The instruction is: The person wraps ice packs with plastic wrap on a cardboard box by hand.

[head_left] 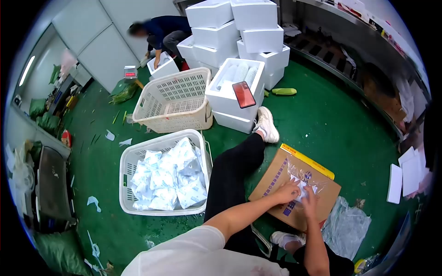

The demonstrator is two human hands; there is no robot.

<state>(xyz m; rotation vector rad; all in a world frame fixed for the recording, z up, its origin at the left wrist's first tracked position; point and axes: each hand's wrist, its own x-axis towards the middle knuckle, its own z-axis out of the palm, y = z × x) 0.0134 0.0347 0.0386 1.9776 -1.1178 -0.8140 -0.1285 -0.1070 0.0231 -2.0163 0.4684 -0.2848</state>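
Observation:
My left hand (287, 192) and my right hand (311, 201) meet over a cardboard box (271, 184) with purple lettering. Between them is a small white crumpled piece (301, 189), perhaps paper or plastic; its kind is unclear. The fingers of both hands are curled in on it from either side. Clear plastic film (294, 166) lies on the box top around the hands. A long yellow carton (308, 161) runs along the box's far edge.
White basket (126, 184) of ice-pack-like pouches on the left; beige basket (172, 120) behind it. Phone (243, 94) on a foam box (230, 101), near stacked foam boxes (214, 34). Person (161, 30) crouching at the back. Plastic bag (347, 227) right.

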